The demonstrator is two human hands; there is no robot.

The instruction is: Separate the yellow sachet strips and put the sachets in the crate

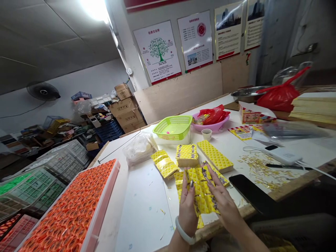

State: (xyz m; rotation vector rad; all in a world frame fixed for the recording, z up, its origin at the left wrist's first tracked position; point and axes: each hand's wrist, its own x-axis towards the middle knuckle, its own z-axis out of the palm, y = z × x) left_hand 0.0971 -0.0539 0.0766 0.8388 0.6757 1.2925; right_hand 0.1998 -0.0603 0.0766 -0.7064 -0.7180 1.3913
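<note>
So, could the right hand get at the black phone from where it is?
Probably yes: the black phone lies just beside the right hand, with nothing visible between them. That hand is busy, though, holding yellow printed pieces with the left hand.

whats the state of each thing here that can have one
Yellow patterned pieces: held between left hand and right hand
Green basket: upright, open, small pink item inside
Purple basin: open, holding red bag
White cup: upright, dark inside
Phone: lying flat, screen dark
Tray: full of orange pieces
Ceiling light: on
Fan: cannot tell if spinning
</note>
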